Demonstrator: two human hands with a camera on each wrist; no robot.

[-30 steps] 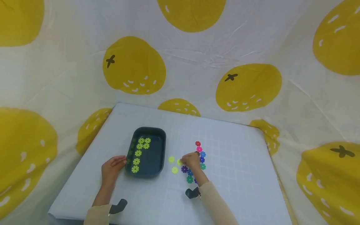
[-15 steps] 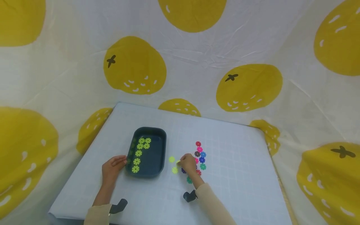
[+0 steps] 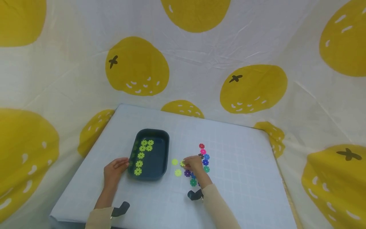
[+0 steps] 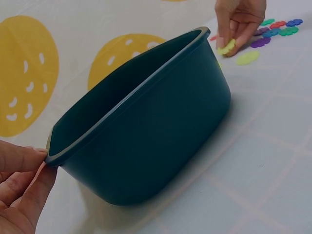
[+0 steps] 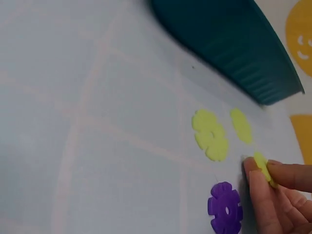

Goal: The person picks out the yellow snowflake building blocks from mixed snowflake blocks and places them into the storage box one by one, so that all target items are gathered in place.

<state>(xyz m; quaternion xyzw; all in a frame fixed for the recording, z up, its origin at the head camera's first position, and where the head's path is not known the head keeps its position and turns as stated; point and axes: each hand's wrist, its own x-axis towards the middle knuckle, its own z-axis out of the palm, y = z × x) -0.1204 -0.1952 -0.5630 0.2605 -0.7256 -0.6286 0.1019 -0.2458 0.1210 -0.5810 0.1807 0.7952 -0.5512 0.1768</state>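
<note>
My left hand (image 3: 112,173) pinches the rim of a dark teal plastic tub (image 4: 161,117) between thumb and fingers at its left side. Several yellow-green flower-shaped discs (image 3: 139,164) lie on the tub's floor, mostly along its left half. To the right of the tub, my right hand (image 3: 195,163) pinches one yellow-green notched disc (image 5: 262,168) between thumb and fingertips, close over the cloth. Two more yellow-green discs (image 5: 210,135) lie flat between that hand and the tub. A purple disc (image 5: 225,209) lies just beside the right fingers.
Several discs in red, pink, blue and green (image 3: 206,162) lie around and beyond the right hand, partly hidden by it. A pale checked cloth (image 3: 243,178) covers the table. Behind hangs a white curtain (image 3: 194,54) printed with large yellow fruit.
The right hand shifted slightly left, then back right, with the yellow-green disc at its fingertips now showing more fully. The left hand and the tub stay in place.
</note>
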